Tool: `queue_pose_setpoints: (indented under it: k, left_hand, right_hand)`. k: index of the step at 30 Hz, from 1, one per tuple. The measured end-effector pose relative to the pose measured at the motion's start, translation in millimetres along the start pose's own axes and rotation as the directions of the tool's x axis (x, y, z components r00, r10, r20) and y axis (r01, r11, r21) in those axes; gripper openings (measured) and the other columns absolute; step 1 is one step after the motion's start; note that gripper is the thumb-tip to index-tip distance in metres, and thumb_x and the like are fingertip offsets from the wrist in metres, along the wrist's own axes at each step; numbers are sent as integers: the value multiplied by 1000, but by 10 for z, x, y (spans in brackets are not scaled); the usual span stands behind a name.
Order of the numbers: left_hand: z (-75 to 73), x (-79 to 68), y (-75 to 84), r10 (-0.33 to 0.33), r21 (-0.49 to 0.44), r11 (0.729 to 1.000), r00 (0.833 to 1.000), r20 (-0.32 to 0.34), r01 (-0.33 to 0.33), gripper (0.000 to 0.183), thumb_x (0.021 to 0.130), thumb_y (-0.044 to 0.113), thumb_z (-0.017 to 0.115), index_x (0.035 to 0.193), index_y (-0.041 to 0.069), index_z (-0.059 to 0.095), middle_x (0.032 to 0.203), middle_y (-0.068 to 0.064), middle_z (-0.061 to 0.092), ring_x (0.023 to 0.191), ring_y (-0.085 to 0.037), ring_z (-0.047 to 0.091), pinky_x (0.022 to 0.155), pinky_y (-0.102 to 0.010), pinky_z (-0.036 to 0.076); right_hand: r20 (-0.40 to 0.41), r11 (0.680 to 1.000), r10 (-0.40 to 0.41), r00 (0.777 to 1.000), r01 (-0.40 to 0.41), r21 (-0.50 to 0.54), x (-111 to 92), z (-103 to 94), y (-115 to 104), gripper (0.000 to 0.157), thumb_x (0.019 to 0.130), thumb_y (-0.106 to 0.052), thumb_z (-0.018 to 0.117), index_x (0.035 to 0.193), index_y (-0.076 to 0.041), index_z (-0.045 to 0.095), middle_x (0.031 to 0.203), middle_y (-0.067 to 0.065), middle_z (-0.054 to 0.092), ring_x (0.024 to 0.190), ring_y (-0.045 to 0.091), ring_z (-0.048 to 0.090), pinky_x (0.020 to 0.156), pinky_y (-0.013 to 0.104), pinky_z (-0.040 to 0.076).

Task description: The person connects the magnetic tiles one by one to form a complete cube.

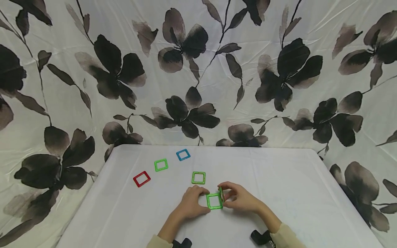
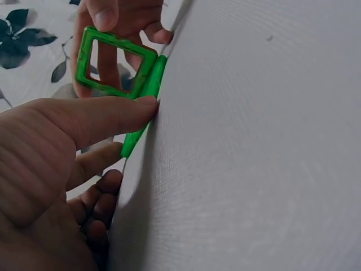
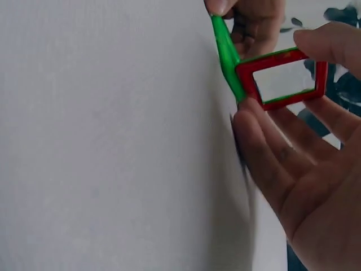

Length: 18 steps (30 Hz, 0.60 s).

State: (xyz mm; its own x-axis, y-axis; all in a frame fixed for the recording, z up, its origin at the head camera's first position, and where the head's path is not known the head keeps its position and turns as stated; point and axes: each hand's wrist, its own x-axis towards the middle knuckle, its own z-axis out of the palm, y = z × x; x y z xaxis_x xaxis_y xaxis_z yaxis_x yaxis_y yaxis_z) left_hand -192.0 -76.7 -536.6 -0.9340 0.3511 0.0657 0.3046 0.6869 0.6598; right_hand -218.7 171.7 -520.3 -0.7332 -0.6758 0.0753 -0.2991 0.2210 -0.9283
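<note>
A green square-frame magnetic tile (image 1: 214, 207) lies flat on the white table, its left side between the thumb and fingers of my left hand (image 1: 191, 204). At its right edge a second green tile (image 2: 115, 91) stands upright, touching it. The thumb and fingers of my right hand (image 1: 245, 199) pinch this upright piece. Seen in the right wrist view, its outward side is a red frame (image 3: 282, 103) with green along the edges; whether that is a separate tile, I cannot tell. The fingers partly cover both pieces.
Just beyond my hands lies another green tile (image 1: 198, 183). Farther left on the table (image 1: 279, 179) are a red tile (image 1: 144, 183), a green tile (image 1: 162, 169) and a blue tile (image 1: 185, 158), spaced apart. A flower-patterned cloth (image 1: 235, 86) hangs behind the table.
</note>
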Motion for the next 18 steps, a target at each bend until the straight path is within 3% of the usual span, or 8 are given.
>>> queue_pose_setpoints:
  k: [9, 18]
  left_hand:
    - [-26, 21, 4, -7, 31, 999, 1000, 20, 6, 53, 70, 32, 84, 118, 17, 67, 105, 6, 57, 97, -15, 46, 87, -39, 41]
    - [-65, 23, 27, -12, 13, 1000, 1000, 27, 11, 52, 70, 28, 84, 118, 15, 68, 106, 4, 58, 98, -17, 48, 87, -39, 42]
  right_hand:
    - [-85, 994, 11, 996, -20, -103, -44, 112, -78, 56, 83, -9, 74, 131, 1, 46, 125, 19, 57, 93, 21, 65, 71, 30, 54]
    - [-161, 997, 68, 985, -75, -35, -110, 175, -134, 54, 83, -4, 75, 127, 2, 44, 127, 23, 51, 94, 28, 65, 68, 30, 54]
